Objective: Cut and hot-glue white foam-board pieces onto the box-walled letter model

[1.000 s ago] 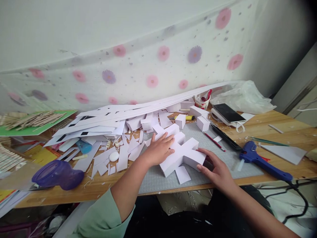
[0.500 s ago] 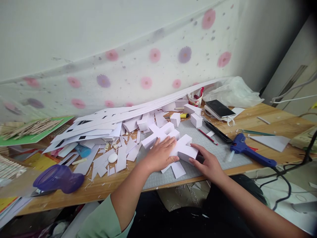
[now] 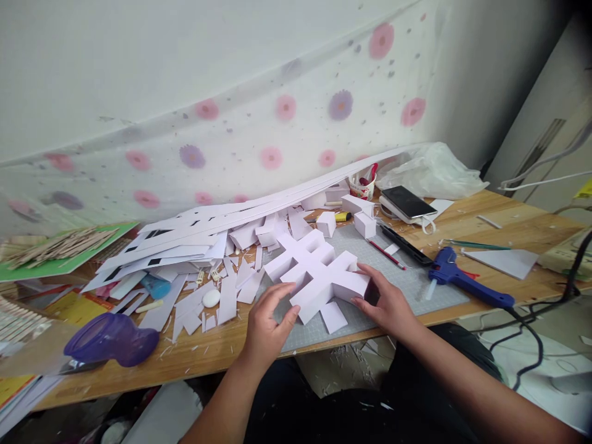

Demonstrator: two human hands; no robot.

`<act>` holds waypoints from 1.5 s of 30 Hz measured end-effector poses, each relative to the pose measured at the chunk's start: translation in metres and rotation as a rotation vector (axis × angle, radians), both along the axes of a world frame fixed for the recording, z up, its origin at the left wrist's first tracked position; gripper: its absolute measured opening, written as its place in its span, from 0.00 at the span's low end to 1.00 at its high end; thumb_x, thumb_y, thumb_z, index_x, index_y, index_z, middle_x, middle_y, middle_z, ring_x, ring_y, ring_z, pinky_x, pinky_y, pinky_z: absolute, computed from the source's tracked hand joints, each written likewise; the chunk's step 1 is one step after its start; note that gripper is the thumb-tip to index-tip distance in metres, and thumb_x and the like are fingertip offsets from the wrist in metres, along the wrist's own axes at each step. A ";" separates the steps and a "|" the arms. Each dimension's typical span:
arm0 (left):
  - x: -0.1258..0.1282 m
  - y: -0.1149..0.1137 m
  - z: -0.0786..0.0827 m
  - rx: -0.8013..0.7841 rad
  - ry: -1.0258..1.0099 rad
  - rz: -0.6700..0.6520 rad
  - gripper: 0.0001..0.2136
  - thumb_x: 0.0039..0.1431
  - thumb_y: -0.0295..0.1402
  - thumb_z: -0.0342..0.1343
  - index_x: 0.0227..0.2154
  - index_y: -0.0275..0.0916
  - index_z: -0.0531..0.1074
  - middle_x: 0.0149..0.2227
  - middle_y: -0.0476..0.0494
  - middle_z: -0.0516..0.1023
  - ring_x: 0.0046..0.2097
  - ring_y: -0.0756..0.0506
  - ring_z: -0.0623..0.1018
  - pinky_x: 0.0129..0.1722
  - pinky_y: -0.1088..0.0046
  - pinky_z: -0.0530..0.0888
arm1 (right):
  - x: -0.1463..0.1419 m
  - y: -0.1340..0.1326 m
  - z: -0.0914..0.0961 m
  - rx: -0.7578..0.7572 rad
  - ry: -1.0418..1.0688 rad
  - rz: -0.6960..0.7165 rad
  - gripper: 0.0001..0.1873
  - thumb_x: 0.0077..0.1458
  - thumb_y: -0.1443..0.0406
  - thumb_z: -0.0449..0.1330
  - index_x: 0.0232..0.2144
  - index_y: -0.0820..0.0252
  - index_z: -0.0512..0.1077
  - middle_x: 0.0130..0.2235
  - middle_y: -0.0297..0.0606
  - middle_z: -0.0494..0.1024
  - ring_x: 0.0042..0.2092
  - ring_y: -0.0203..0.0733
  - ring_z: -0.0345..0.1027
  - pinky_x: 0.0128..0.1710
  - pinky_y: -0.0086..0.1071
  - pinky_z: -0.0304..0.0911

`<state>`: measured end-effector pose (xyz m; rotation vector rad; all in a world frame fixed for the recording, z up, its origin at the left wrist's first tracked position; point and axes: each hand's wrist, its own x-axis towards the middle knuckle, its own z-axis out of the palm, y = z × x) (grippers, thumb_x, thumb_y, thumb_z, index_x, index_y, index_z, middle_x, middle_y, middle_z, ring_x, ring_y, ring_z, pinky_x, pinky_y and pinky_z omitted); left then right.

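Observation:
A white paper model [image 3: 319,265] built of crossing box-shaped bars lies on the grey cutting mat [image 3: 416,293]. My left hand [image 3: 268,324] is at its near left end, thumb and fingertips on either side of the bar's corner. The right end of a bar sits between the thumb and fingers of my right hand [image 3: 386,302]. A loose flat piece of white paper [image 3: 333,317] lies just in front of the model.
A blue glue gun [image 3: 467,280] with its cable lies at right, near a red pencil [image 3: 387,254] and a phone [image 3: 409,201]. Paper scraps [image 3: 227,296] and a purple container [image 3: 111,338] are at left. Small paper boxes [image 3: 365,224] stand behind the model.
My left hand has come off the top of the paper model and moved left and nearer to me, to its near left end. My right hand stays at the right end.

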<state>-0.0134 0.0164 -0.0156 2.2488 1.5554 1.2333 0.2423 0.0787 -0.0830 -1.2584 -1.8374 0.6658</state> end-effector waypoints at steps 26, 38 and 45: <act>-0.046 0.021 -0.065 -0.252 -0.157 0.179 0.24 0.53 0.43 0.58 0.53 0.46 0.68 0.52 0.42 0.75 0.50 0.39 0.77 0.52 0.60 0.73 | 0.051 -0.011 0.044 0.503 -0.290 -0.035 0.10 0.57 0.66 0.54 0.41 0.55 0.72 0.38 0.41 0.77 0.41 0.44 0.71 0.47 0.41 0.65; -0.044 0.015 -0.066 -0.273 -0.260 0.212 0.21 0.52 0.46 0.57 0.47 0.42 0.71 0.45 0.41 0.79 0.46 0.39 0.79 0.48 0.59 0.76 | 0.176 -0.009 -0.008 0.124 -0.741 -0.459 0.20 0.58 0.60 0.50 0.50 0.60 0.69 0.46 0.47 0.76 0.47 0.54 0.70 0.46 0.46 0.66; -0.059 -0.006 -0.063 -0.166 -0.152 0.228 0.17 0.53 0.42 0.57 0.45 0.44 0.71 0.44 0.44 0.80 0.44 0.41 0.80 0.47 0.61 0.76 | 0.174 -0.019 0.004 0.345 -0.478 -0.655 0.22 0.60 0.58 0.50 0.54 0.57 0.66 0.47 0.47 0.75 0.49 0.54 0.70 0.45 0.44 0.66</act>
